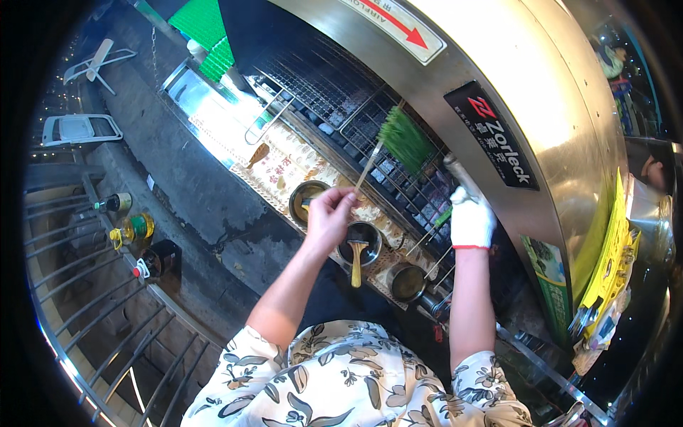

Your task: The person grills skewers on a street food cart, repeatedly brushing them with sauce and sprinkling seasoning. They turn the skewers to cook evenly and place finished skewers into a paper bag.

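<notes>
Bunched green vegetables, chives by their look, lie on the wire grill grate over charcoal. My bare left hand pinches the lower end of the wooden skewer that runs into them. In a white glove with a red cuff, my right hand is closed round a pale, partly hidden object at the grate's far right; what it is I cannot tell. Beside that glove lies a small green item on a skewer. Below my left hand, a wooden-handled brush rests in a dark bowl.
A steel hood curves over the grill's right side. Two more sauce pots stand on the patterned ledge. Bottles stand by the railing at left, below a folding chair.
</notes>
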Demonstrator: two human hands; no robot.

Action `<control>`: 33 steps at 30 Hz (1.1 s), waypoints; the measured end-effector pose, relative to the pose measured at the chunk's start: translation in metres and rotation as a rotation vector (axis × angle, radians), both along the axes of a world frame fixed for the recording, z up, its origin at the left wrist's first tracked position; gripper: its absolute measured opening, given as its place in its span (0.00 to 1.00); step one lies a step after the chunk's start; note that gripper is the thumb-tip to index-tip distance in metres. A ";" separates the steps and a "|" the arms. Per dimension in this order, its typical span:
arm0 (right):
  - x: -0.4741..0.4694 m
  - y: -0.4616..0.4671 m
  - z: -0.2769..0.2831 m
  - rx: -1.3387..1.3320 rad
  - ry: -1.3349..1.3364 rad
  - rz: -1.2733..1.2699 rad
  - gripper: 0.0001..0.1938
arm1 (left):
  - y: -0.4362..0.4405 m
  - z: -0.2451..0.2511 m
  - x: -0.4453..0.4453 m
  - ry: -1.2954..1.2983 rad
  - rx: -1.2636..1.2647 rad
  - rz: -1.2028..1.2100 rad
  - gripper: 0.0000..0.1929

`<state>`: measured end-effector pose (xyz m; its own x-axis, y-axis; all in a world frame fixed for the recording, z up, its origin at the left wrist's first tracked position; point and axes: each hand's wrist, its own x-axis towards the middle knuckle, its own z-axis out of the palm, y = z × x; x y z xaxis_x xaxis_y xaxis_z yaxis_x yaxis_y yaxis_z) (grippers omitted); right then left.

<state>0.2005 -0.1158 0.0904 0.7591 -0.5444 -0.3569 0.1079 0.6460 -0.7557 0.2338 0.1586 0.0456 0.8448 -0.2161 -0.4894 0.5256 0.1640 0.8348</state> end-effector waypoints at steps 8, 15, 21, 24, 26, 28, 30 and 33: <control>0.083 0.053 0.008 -0.323 0.177 -0.068 0.02 | 0.024 -0.048 0.025 -0.141 0.407 -0.069 0.13; 0.067 0.047 0.011 -0.228 0.192 -0.172 0.02 | 0.025 -0.030 0.019 -0.158 0.435 -0.057 0.14; 0.033 0.026 0.003 -0.321 0.221 -0.207 0.09 | 0.033 -0.026 0.003 -0.193 0.434 0.013 0.17; 0.026 0.026 0.002 -0.289 0.143 -0.185 0.17 | 0.037 -0.016 -0.011 -0.200 0.454 0.021 0.18; 0.034 0.041 0.009 -0.325 0.185 -0.246 0.20 | 0.039 -0.015 -0.019 -0.175 0.483 0.002 0.18; 0.040 0.062 0.024 -0.581 0.368 -0.125 0.24 | 0.043 -0.017 -0.027 -0.152 0.488 -0.017 0.18; 0.041 0.056 0.003 -0.649 0.358 -0.084 0.26 | 0.044 -0.017 -0.035 -0.158 0.506 -0.022 0.17; 0.037 0.066 0.009 -0.502 0.304 -0.065 0.27 | 0.048 -0.029 -0.044 -0.165 0.461 -0.007 0.18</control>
